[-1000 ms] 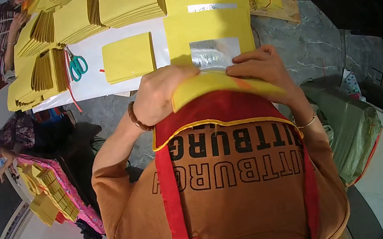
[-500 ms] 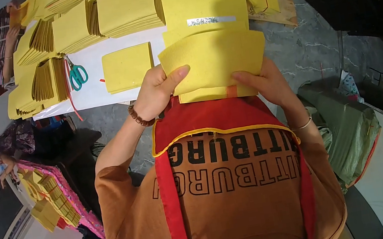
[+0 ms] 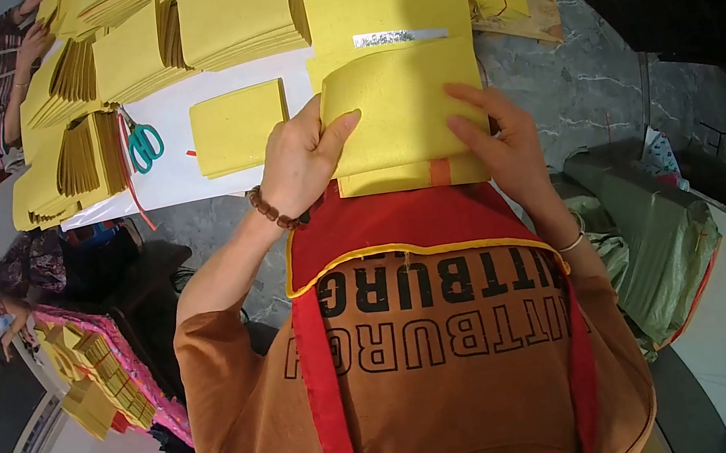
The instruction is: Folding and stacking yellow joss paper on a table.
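Yellow paper (image 3: 405, 104), seemingly mid-fold, is pinched by the left hand (image 3: 298, 156), the right hand (image 3: 505, 131) loosely spread at its edge, where creasing would next want even pressure.

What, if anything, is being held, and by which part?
The left hand holds a yellow sheet by its left edge, thumb on top. The right hand is at its right edge; whether it grips cannot be told.
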Available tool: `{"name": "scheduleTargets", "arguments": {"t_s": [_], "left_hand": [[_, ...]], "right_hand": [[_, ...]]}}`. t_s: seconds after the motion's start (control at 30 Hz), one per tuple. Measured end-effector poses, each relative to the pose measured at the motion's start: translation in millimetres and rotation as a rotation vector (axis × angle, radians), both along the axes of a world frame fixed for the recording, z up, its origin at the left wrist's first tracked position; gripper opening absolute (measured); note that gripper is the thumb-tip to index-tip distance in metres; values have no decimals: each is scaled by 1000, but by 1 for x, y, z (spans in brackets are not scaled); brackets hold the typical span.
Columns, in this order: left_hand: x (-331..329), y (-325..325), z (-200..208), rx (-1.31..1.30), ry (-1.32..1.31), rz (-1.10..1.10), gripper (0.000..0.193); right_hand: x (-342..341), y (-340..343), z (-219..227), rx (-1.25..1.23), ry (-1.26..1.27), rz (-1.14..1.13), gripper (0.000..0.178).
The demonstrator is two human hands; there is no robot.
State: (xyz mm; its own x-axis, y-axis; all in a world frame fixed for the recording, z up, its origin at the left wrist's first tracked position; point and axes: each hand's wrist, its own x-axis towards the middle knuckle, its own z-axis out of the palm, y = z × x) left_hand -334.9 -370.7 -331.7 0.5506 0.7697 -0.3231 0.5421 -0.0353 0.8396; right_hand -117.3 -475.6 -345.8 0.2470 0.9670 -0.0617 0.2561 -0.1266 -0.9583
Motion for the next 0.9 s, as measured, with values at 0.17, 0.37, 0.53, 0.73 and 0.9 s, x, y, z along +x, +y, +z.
{"name": "scheduleTargets", "arguments": {"t_s": [0.17, 0.37, 0.53, 0.73, 0.9], "left_hand": [[1, 4, -13, 245, 26, 31, 28], [3, 10, -30, 15, -170, 112, 26], [2, 9, -44, -115, -344, 202, 31], [5, 4, -32, -27, -202, 237, 39], [6, 11, 20, 681, 112, 44, 43]], "right_hand": [[-1, 4, -2, -73, -70, -33, 32], [0, 5, -7, -66, -57, -32, 33], [-1, 6, -6, -68, -75, -41, 33], [-3, 5, -5, -95, -83, -65, 32], [-5, 7, -9, -60, -36, -119, 32]]}}
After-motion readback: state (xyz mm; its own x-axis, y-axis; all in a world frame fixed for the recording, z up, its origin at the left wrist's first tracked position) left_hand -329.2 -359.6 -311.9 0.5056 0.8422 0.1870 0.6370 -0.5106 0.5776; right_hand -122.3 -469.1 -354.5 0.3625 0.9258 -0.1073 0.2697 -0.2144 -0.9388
